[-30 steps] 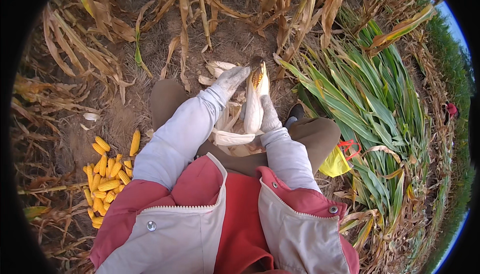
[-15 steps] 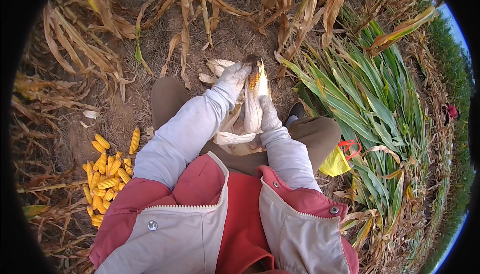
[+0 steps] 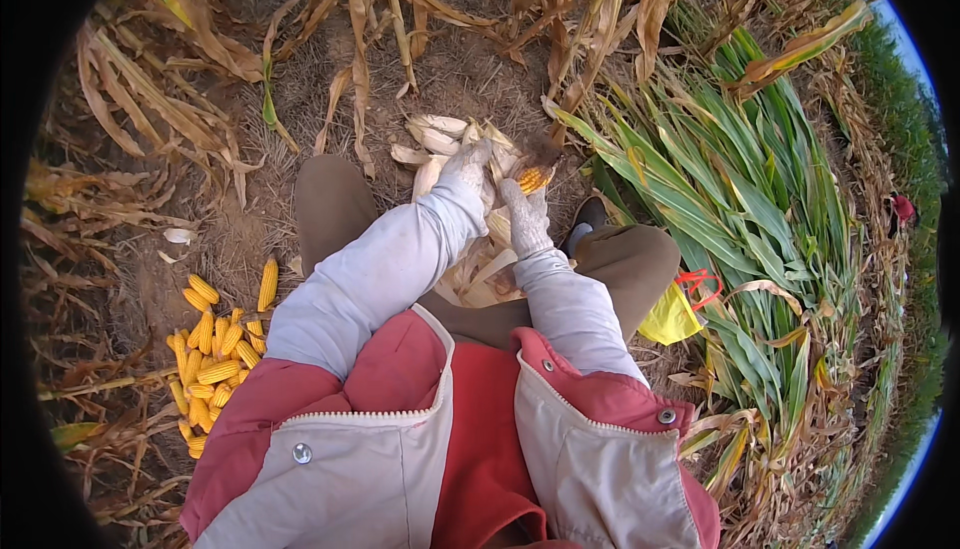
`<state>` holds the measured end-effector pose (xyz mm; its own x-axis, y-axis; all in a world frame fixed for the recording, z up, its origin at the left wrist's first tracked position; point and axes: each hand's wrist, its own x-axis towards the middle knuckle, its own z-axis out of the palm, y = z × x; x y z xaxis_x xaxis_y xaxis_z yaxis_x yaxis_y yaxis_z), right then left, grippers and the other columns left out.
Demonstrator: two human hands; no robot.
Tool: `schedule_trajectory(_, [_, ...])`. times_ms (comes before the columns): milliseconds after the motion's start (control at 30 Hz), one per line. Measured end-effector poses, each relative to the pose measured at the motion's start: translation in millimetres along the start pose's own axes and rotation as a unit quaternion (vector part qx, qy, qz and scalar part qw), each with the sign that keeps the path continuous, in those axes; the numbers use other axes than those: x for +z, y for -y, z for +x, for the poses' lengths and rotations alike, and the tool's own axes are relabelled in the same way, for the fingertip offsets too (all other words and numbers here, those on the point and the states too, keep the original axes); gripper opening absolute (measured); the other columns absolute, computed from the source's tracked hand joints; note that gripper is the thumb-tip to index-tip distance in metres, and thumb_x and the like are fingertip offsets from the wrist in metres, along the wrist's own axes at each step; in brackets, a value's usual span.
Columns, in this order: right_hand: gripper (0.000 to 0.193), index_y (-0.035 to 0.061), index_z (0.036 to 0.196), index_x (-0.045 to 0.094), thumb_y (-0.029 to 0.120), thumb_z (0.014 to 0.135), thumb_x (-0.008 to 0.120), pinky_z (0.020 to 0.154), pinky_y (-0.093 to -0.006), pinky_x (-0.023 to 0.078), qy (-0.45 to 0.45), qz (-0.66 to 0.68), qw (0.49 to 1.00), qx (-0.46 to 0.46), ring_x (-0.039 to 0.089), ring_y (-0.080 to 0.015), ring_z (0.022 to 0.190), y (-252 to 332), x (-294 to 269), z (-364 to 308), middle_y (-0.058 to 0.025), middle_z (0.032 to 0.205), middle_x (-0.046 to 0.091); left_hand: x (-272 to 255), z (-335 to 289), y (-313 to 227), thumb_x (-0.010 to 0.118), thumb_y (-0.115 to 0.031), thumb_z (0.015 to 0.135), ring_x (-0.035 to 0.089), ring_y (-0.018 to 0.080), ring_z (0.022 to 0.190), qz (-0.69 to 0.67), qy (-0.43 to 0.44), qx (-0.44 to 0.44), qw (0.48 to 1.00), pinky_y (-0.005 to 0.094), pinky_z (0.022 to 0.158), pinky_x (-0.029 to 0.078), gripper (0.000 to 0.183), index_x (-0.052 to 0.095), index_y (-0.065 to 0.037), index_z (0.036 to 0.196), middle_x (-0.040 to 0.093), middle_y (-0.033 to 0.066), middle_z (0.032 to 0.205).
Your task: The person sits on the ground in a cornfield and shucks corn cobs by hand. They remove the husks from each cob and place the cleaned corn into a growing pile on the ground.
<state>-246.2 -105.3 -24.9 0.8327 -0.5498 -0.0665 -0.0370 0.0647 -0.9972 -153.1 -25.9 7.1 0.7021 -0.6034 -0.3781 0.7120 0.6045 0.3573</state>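
Observation:
My gloved right hand (image 3: pixel 527 217) is closed round an ear of corn (image 3: pixel 534 180), its yellow kernels bare at the end beyond my fingers. The rest of the ear is hidden by the hand. Close beside it, my gloved left hand (image 3: pixel 468 162) is closed on pale dry corn husk (image 3: pixel 503 159) pulled back from the ear. Its fingertips are partly hidden. More loose husks (image 3: pixel 436 139) lie on the ground just past my left hand, and others (image 3: pixel 480 274) are heaped between my legs.
On the ground at the left lies a pile of husked yellow corn ears (image 3: pixel 208 359). A yellow bag (image 3: pixel 670 317) with red handles stands by my right knee. Green cut corn stalks (image 3: pixel 740 179) spread along the right side. Dry standing stalks (image 3: pixel 398 14) rise ahead.
The ear has tipped from upright to the right, and my right hand has moved up round it. My left hand has shifted slightly left and down, drawing the husk away.

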Motion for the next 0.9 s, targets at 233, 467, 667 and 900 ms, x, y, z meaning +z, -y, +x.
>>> schedule_trajectory(233, [0.055, 0.0033, 0.141, 0.041, 0.04, 0.101, 0.048, 0.105, -0.0358, 0.042, 0.061, 0.509, 0.851, 0.118, 0.052, -0.0218, 0.122, -29, 4, 16, -0.0097, 0.134, 0.054, -4, 1, 15, 0.054, -0.02, 0.099, 0.063, 0.0294, 0.102, -0.124, 0.039, -0.099, 0.987, 0.047, 0.096, 0.053, 0.023, 0.053, -0.005, 0.116, 0.061, 0.0151, 0.112])
schedule_trajectory(467, [0.043, 0.0008, 0.128, 0.05, 0.019, 0.092, 0.066, 0.087, -0.0355, 0.055, -0.101, 0.342, 0.929, 0.103, 0.064, -0.023, 0.101, -34, 2, 28, -0.0112, 0.115, 0.062, -4, 4, 3, 0.057, -0.027, 0.098, 0.064, 0.0282, 0.097, -0.084, 0.005, -0.188, 0.979, 0.0436, 0.087, 0.055, 0.03, 0.055, -0.004, 0.116, 0.064, 0.013, 0.108])
schedule_trajectory(667, [0.061, -0.0004, 0.131, 0.046, 0.049, 0.095, 0.051, 0.09, -0.047, 0.053, -0.127, 0.545, 0.825, 0.084, 0.063, -0.0335, 0.102, -62, -67, 62, -0.0196, 0.118, 0.06, -41, -47, -27, 0.051, -0.026, 0.102, 0.063, 0.0263, 0.111, 0.146, 0.186, 0.036, 0.971, 0.0412, 0.1, 0.052, 0.04, 0.051, 0.004, 0.127, 0.06, 0.0162, 0.124])
schedule_trajectory(900, [0.053, -0.0003, 0.13, 0.046, 0.033, 0.093, 0.064, 0.084, -0.0419, 0.055, -0.185, 0.54, 0.817, 0.085, 0.062, -0.0285, 0.098, -83, -70, 74, -0.0145, 0.114, 0.059, -85, -21, -78, 0.062, -0.032, 0.096, 0.051, 0.008, 0.064, 0.479, 0.036, 0.053, 0.875, 0.0214, 0.054, 0.042, 0.037, 0.06, -0.003, 0.119, 0.054, -0.0042, 0.075])
